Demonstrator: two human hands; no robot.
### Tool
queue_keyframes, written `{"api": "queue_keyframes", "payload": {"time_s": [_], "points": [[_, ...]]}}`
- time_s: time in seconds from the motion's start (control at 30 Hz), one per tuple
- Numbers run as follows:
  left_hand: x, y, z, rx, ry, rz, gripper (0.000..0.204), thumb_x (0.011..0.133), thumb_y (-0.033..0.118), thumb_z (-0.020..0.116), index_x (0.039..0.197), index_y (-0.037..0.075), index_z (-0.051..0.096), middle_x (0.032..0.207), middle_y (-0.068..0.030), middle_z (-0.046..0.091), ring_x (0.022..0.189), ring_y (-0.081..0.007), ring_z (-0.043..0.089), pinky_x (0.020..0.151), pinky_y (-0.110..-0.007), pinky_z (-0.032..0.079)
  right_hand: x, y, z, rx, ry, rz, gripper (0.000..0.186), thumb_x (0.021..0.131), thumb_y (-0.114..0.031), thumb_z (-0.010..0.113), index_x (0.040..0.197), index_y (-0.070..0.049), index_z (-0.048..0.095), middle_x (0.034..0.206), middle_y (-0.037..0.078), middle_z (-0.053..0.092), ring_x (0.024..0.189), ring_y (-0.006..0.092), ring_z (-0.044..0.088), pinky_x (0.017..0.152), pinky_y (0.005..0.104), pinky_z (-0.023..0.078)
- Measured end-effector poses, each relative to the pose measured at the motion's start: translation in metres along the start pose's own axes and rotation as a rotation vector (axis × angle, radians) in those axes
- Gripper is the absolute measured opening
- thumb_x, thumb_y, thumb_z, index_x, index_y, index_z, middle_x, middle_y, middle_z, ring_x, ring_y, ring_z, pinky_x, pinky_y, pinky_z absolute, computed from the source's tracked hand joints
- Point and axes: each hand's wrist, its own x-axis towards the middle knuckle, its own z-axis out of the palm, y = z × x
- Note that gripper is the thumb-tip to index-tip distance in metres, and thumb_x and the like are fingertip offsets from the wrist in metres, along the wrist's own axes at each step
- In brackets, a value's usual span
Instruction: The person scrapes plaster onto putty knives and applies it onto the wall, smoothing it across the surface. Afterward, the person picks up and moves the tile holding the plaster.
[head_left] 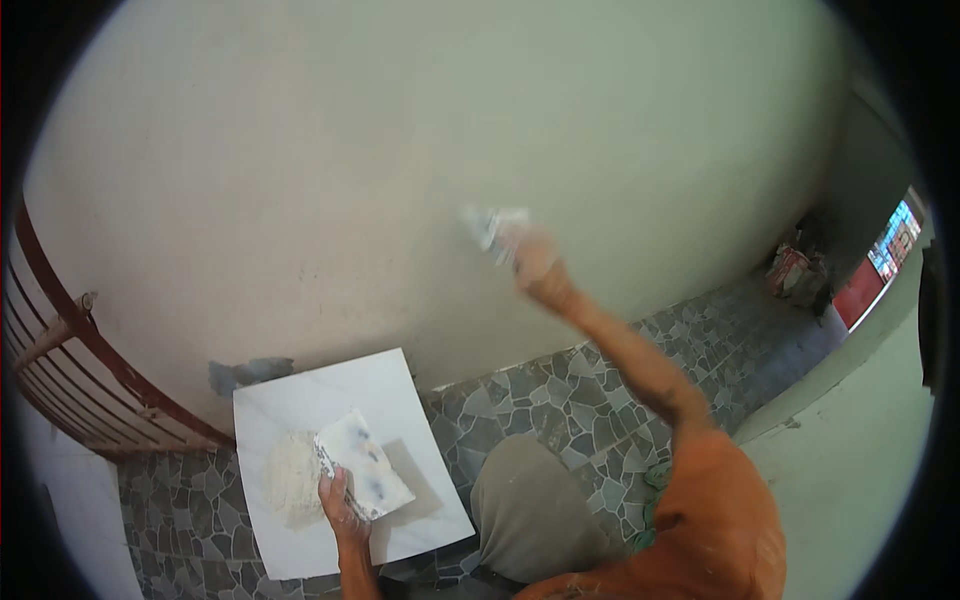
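At the lower left, my left hand (pixel 345 505) is closed on the near edge of a flat, rectangular plastering trowel (pixel 372 468), its pale face caked with white putty and a few grey spots. Below and beside it, a heap of off-white putty (pixel 293 478) lies on a large white slab (pixel 300 548). My right arm stretches out to the wall (pixel 330 180), and my right hand (pixel 543 270) is closed round a putty knife (pixel 495 226). Motion smears both the knife and that hand. The pale blade is at the wall face; whether it touches cannot be told.
A brown metal railing (pixel 75 330) stands at the left. Grey stone-pattern tiles (pixel 505 405) cover the floor along the wall. A grey patch (pixel 250 373) marks the wall behind the slab. Some bags (pixel 792 268) sit by the far right corner. My bent knee (pixel 535 500) is beside the slab.
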Motion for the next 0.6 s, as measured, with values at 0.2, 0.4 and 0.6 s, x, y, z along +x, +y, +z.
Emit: {"api": "queue_keyframes", "payload": {"time_s": [0.2, 0.4, 0.6], "points": [[0.003, -0.002, 0.003, 0.002, -0.014, -0.01, 0.029, 0.092, 0.023, 0.053, 0.112, 0.001, 0.052, 0.104, -0.0081, 0.059, 0.096, -0.0186, 0.06, 0.083, -0.033, 0.05, 0.163, 0.224, -0.149, -0.768, 0.345, 0.01, 0.031, 0.077, -0.009, 0.056, 0.105, 0.006, 0.056, 0.098, 0.022, 0.059, 0.095, 0.0386, 0.056, 0.083, 0.0449, 0.048], [0.006, -0.006, -0.009, 0.006, 0.06, -0.005, 0.031, 0.092, 0.022, 0.053, 0.115, 0.001, 0.051, 0.106, -0.0077, 0.059, 0.097, -0.0185, 0.059, 0.083, -0.033, 0.049, 0.204, 0.261, -0.16, -0.349, 0.246, 0.5, 0.049, 0.078, 0.002, 0.043, 0.127, 0.001, 0.048, 0.125, 0.024, 0.051, 0.119, 0.0412, 0.045, 0.099, 0.046, 0.039], [0.006, -0.005, -0.007, 0.026, 0.042, -0.015, 0.032, 0.092, 0.022, 0.052, 0.116, 0.001, 0.05, 0.108, -0.0081, 0.058, 0.099, -0.0191, 0.058, 0.085, -0.034, 0.049, 0.128, 0.192, -0.082, -0.55, 0.231, 0.101, 0.049, 0.073, -0.001, 0.051, 0.122, -0.002, 0.054, 0.112, 0.019, 0.058, 0.102, 0.0363, 0.054, 0.089, 0.0443, 0.045]]}}
